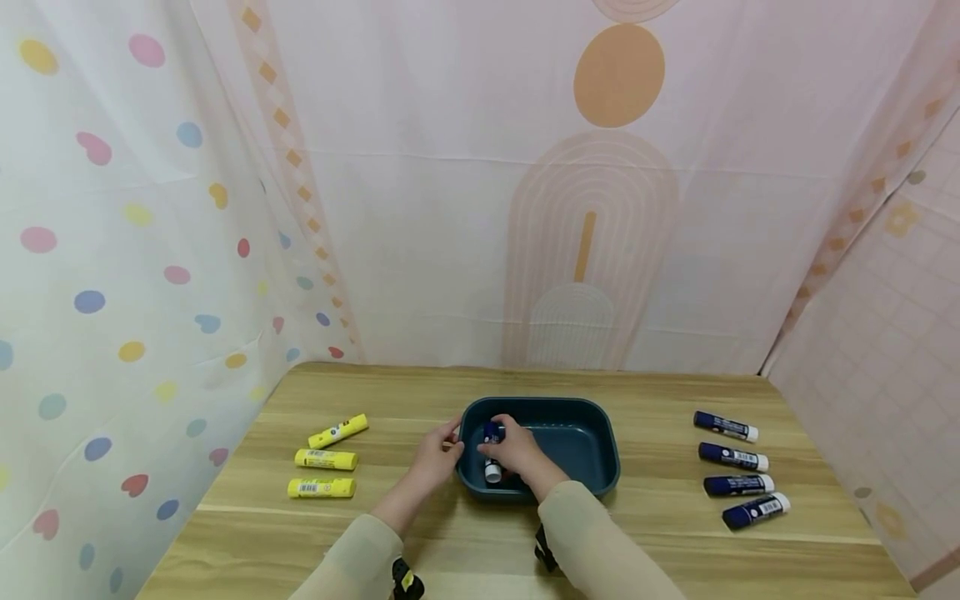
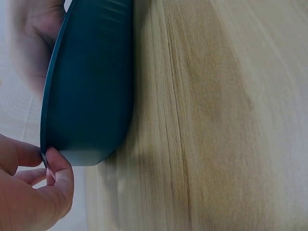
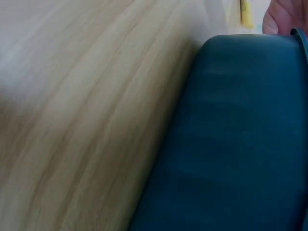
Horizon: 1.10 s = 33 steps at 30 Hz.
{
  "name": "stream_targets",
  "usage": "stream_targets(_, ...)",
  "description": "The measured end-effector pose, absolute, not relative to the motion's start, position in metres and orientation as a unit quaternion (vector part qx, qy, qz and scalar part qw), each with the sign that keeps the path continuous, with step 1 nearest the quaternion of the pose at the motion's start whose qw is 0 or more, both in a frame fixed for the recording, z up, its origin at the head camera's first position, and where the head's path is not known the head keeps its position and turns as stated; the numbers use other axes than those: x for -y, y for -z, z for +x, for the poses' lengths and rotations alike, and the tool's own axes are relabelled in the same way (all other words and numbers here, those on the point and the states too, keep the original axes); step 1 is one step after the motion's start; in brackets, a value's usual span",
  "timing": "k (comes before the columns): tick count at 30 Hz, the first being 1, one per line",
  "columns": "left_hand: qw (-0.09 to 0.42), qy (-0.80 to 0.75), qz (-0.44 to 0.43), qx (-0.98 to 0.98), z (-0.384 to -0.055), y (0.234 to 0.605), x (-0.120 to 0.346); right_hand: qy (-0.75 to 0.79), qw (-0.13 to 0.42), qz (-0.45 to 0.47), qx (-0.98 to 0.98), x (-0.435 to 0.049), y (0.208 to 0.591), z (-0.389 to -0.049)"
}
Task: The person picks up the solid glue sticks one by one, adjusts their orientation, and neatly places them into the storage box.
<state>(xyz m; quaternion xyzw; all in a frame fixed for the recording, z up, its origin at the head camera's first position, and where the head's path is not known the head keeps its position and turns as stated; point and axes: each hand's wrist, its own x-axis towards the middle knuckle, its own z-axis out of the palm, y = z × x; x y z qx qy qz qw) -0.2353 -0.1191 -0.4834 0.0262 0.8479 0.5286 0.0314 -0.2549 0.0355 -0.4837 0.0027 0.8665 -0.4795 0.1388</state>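
I have a navy-and-white cylindrical stick (image 1: 492, 471) inside the left end of a rounded dark-teal tray (image 1: 577, 450), the right hand (image 1: 519, 452) gripping it and the left hand (image 1: 437, 458) pinching the tray's rim, with three yellow cylindrical sticks (image 1: 326, 459) leftward and four more navy-and-white sticks (image 1: 732, 457) rightward on the wood-grain tabletop (image 1: 652, 533).

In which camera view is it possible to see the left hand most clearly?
The left wrist view: the left hand appears large there, pinching the tray at its rim. The head view shows it smaller, at the tray's left end; the right wrist view shows only part of it, cut by the frame edge.
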Motion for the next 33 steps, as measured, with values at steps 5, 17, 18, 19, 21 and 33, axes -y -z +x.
stream_targets(5,0.036,-0.534,0.027,-0.844,-0.235,0.483,0.119,0.480,0.154,-0.008,-0.863,-0.029,0.487,-0.254)
stream_targets(17,0.029,-0.540,0.034,-0.840,-0.234,0.482,0.120,0.461,0.157,-0.054,-0.872,-0.028,0.482,-0.251)
stream_targets(18,0.031,-0.541,0.033,-0.840,-0.234,0.482,0.120,0.460,0.155,-0.057,-0.872,-0.028,0.481,-0.251)
stream_targets(19,0.032,-0.541,0.033,-0.840,-0.234,0.482,0.120,0.461,0.153,-0.059,-0.872,-0.029,0.481,-0.250)
stream_targets(21,0.035,-0.542,0.033,-0.839,-0.234,0.482,0.120,0.460,0.149,-0.065,-0.873,-0.031,0.481,-0.250)
stream_targets(33,0.037,-0.545,0.029,-0.837,-0.232,0.481,0.120,0.474,0.117,-0.172,-0.855,-0.060,0.464,-0.246)
